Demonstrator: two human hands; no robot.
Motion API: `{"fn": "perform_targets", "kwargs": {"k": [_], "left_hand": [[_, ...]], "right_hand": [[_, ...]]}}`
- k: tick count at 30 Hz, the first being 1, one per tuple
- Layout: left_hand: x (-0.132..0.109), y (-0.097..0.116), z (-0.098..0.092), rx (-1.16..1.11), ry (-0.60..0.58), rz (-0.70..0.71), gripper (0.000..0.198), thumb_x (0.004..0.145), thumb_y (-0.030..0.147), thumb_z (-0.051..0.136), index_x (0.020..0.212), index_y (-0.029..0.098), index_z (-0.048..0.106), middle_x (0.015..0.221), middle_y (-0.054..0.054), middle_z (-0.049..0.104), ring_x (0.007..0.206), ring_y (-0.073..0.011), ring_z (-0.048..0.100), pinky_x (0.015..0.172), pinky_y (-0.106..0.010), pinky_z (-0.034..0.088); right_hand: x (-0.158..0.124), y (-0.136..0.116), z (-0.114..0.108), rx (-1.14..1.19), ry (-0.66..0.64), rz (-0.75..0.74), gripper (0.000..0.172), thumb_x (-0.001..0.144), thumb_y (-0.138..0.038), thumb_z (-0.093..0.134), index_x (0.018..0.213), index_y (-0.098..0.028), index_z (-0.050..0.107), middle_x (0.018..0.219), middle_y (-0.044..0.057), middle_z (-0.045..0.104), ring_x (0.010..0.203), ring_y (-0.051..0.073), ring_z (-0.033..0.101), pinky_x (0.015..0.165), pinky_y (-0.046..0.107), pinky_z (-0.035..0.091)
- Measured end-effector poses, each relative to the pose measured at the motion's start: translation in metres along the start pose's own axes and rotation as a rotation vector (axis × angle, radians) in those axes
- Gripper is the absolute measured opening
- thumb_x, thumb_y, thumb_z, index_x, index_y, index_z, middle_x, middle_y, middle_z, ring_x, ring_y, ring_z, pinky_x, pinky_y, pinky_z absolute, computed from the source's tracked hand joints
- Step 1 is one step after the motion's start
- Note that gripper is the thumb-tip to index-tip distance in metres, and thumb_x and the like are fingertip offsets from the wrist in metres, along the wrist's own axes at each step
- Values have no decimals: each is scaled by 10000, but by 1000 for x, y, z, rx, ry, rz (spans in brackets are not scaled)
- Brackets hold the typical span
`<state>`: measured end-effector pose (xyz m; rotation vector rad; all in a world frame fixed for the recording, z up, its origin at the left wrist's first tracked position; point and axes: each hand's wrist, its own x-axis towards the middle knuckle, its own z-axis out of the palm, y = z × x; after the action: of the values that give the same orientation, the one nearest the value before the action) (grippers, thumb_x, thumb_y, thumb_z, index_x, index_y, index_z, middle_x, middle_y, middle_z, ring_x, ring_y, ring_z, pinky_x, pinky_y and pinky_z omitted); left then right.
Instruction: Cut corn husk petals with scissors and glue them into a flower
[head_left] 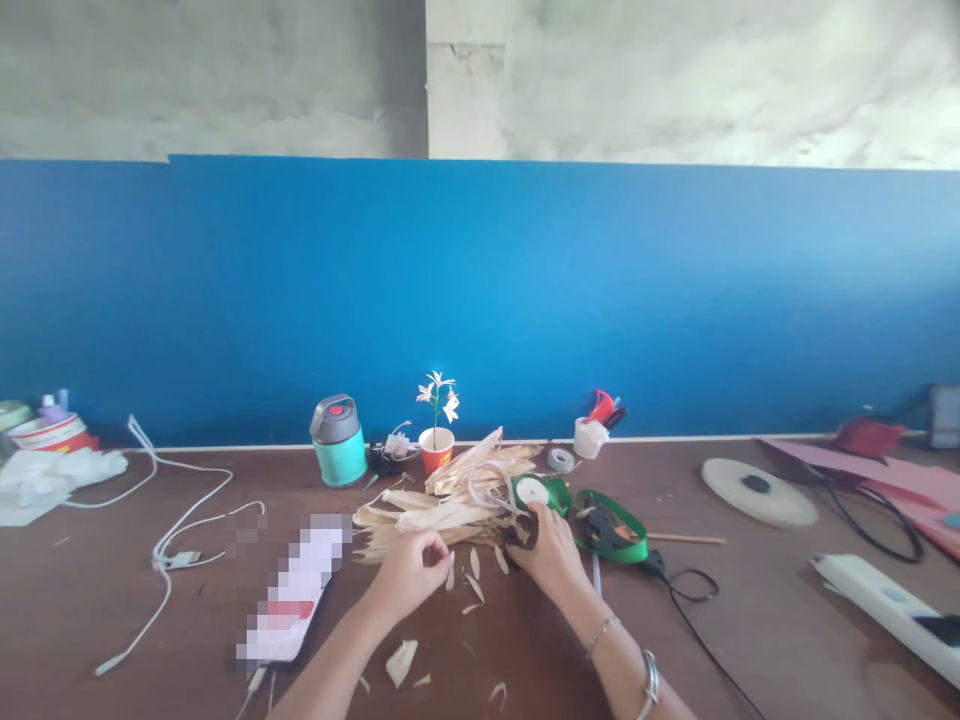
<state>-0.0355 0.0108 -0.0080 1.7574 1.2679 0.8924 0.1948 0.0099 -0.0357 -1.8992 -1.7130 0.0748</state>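
My left hand [411, 578] is closed, thumb and forefinger brought together beside a small pale husk petal [451, 571]; whether the petal is in the pinch or lies behind it is hard to tell. My right hand [553, 553] has thumb and fingers apart, its fingertips at a green tape roll with a white core [533, 491]. Dried corn husks [457, 510] are heaped just beyond both hands. Several cut petals, one of them a slim petal [474, 588], lie between the hands. A larger husk scrap [401, 662] rests nearer me.
A paper cup [437, 458] with a stem of pale flowers [438, 395] stands behind the husks, right of a turquoise flask [339, 450]. A phone [296, 590] and white cables [161, 550] lie left. Rightward are a green strap [634, 545], round lid [759, 492] and power strip [885, 610].
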Motion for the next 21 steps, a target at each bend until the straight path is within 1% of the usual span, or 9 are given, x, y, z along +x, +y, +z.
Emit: {"fn": "perform_targets", "kwargs": {"k": [3,6,8,10,12,14,17,19,21], "left_hand": [[-1,-5,1,79,-17,19,75,637,205,585,580,203,633,555,5,607,547,-165,504,568,-260,331],[0,-11,3,146,1,51,93,632,159,568,596,209,638,578,-2,621,553,-167,510,581,-265,336],[0,-12,3,189,9,59,116,635,130,554,620,210,638,622,-11,644,584,-174,534,604,-269,353],[1,-13,4,223,2,43,135,645,108,539,654,205,633,664,-18,656,625,-181,563,622,-269,370],[2,-13,5,247,-15,16,146,661,98,530,710,195,626,685,-19,657,645,-177,579,628,-263,383],[3,-15,6,268,-23,0,162,674,101,528,778,183,620,692,-17,654,638,-170,584,625,-260,393],[4,-21,7,271,-18,10,199,672,99,528,835,173,615,705,-19,660,645,-172,598,630,-263,408],[5,-23,7,251,-18,23,208,666,83,518,825,173,619,721,-25,671,674,-180,615,646,-269,420],[6,-23,7,224,-11,23,221,665,65,504,817,170,626,746,-38,686,710,-192,634,672,-279,433]], "right_hand": [[-1,-1,-3,-19,-11,-24,470,669,-141,559,1134,-89,518,1052,146,608,1049,283,534,913,345,381],[-1,-2,-8,-22,-1,-13,486,650,-80,527,1135,-93,533,1041,146,610,1054,275,527,907,334,379],[0,-5,-12,2,10,4,499,631,-67,524,1127,-106,545,1014,138,614,1018,270,541,884,332,391],[0,-11,-17,75,6,5,450,637,-70,513,1077,-143,570,950,104,628,919,241,576,815,303,417],[-1,-19,-19,200,-42,-17,358,665,-86,498,999,-178,590,834,54,641,772,194,599,708,254,429],[-6,-28,-19,314,-118,-59,289,695,-112,498,953,-195,597,709,14,634,657,165,591,625,224,412],[-16,-42,-14,344,-208,-162,296,665,-79,494,908,-208,602,691,2,639,632,151,579,591,208,378],[-22,-50,-10,322,-267,-188,325,646,-69,497,922,-211,593,677,-5,632,611,145,567,566,203,357],[-26,-55,-8,265,-288,-192,370,618,-60,505,946,-211,587,689,-1,630,637,152,567,573,207,347]]}}
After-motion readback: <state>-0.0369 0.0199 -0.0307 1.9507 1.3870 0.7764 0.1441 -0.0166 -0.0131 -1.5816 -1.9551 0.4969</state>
